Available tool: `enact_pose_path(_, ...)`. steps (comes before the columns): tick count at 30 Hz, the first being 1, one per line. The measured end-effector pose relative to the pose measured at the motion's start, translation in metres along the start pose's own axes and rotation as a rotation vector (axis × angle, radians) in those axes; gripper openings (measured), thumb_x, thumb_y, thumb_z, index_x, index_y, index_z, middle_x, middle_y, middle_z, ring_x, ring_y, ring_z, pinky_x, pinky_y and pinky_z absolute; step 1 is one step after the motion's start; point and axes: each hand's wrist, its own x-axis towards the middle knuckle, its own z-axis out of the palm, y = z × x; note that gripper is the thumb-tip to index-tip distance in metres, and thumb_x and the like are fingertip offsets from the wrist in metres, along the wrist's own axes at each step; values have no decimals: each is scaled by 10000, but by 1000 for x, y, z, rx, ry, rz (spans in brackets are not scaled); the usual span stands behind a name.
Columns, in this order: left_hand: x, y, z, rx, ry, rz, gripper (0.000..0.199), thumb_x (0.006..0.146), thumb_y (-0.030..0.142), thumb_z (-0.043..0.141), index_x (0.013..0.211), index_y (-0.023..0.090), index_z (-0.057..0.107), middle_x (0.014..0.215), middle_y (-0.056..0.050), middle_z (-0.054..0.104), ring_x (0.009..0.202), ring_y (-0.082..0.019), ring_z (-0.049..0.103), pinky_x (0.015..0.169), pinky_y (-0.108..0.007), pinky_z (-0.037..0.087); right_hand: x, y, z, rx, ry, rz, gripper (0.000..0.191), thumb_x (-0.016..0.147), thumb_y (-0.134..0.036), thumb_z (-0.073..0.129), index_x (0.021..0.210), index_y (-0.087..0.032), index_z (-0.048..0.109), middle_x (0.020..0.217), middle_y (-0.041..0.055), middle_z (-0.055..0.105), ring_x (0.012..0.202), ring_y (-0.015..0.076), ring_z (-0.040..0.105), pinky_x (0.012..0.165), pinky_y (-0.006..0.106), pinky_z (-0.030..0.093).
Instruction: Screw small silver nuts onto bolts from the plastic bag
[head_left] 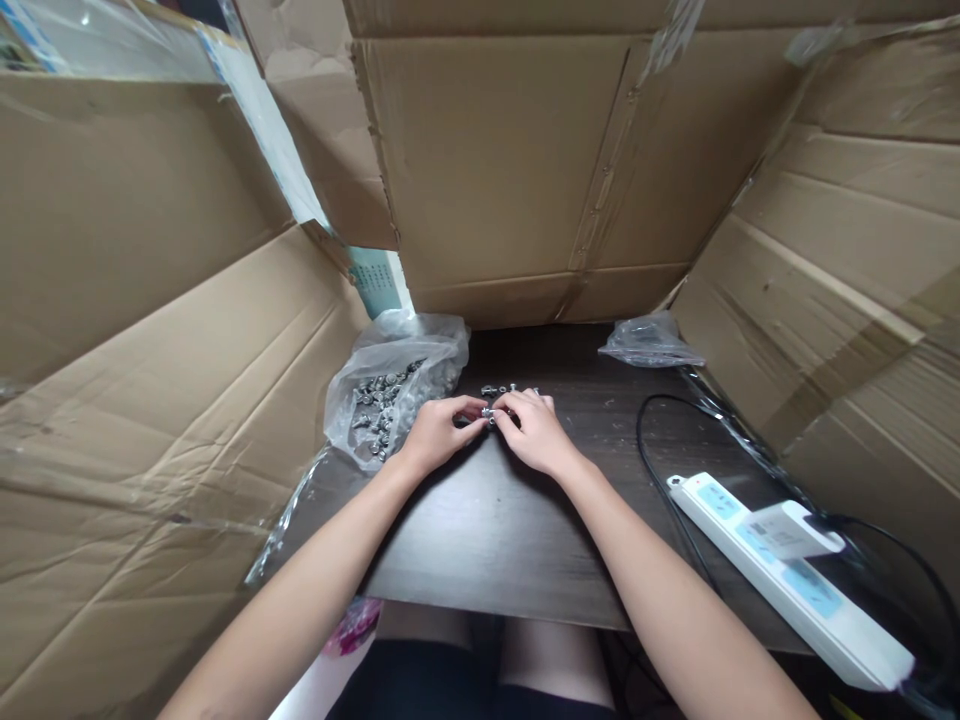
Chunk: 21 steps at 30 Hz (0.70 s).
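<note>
Over the dark table point(495, 540), my left hand point(442, 432) and my right hand point(534, 430) meet fingertip to fingertip. Between them is a small silvery metal piece point(487, 412), pinched from both sides; its exact shape is too small to tell. Another little metal part point(491, 422) shows just below it. Several small metal pieces point(491, 390) lie on the table just beyond my fingers, some partly hidden by my right hand. To the left of my left hand, a clear plastic bag point(343, 395) lies open with many metal fittings point(386, 400) inside.
Cardboard walls point(525, 160) enclose the table at the back and both sides. A folded clear bag point(651, 340) lies at the back right. On the right are a white power strip point(795, 580) with a white plug or adapter point(791, 530) and a black cable point(641, 430).
</note>
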Motion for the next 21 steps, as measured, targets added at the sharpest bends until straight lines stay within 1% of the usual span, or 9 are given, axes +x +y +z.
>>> enact_pose_path(5, 0, -1, 1, -26, -14, 15, 210, 886, 207, 733, 1094, 204, 761, 958, -23, 805, 868, -178, 774, 816, -262, 615, -1, 0, 1, 55, 3, 5, 123, 980, -253, 573, 1001, -221, 690, 1064, 52, 744, 1021, 243, 584, 921, 403, 330)
enact_pose_path(8, -1, -2, 2, -28, -23, 18, 215, 897, 227, 727, 1108, 210, 763, 966, -21, 805, 873, -179, 775, 813, -262, 612, 0, 1, 2, 64, -7, 8, 127, 985, -254, 574, 1005, -221, 695, 1087, 51, 742, 1046, 241, 579, 929, 400, 328)
enact_pose_path(10, -1, -2, 2, -23, -27, 18, 209, 895, 225, 726, 1100, 207, 765, 966, -22, 806, 872, -181, 775, 814, -265, 611, 0, 2, 3, 54, -22, 9, 162, 1005, -268, 546, 967, -219, 695, 1087, 49, 742, 1054, 244, 574, 927, 402, 325)
enact_pose_path(12, -1, -2, 3, -24, -30, 21, 205, 886, 218, 733, 1087, 203, 767, 966, -23, 806, 868, -181, 775, 815, -265, 612, 1, 2, 3, 30, -42, 9, 243, 1034, -282, 491, 910, -216, 689, 1071, 51, 742, 1051, 249, 569, 918, 407, 323)
enact_pose_path(14, -1, -1, 2, -30, -32, 23, 204, 878, 209, 740, 1080, 201, 768, 963, -22, 806, 861, -180, 774, 813, -263, 613, 1, 2, 3, 15, -48, 12, 271, 1043, -288, 469, 899, -214, 686, 1058, 54, 740, 1045, 251, 568, 915, 409, 324)
enact_pose_path(18, -1, 1, 1, -38, -28, 23, 211, 886, 206, 730, 1094, 206, 770, 961, -21, 806, 854, -176, 773, 811, -258, 613, 0, 1, 3, 51, -18, 15, 138, 996, -270, 558, 985, -220, 685, 1065, 46, 734, 1046, 238, 577, 933, 398, 330)
enact_pose_path(21, -1, 1, 1, -35, -28, 15, 216, 887, 210, 729, 1098, 206, 771, 955, -23, 806, 850, -178, 774, 803, -261, 613, -1, 1, 4, 47, -20, -6, 124, 989, -253, 557, 967, -215, 673, 1064, 39, 731, 1058, 236, 576, 938, 396, 329)
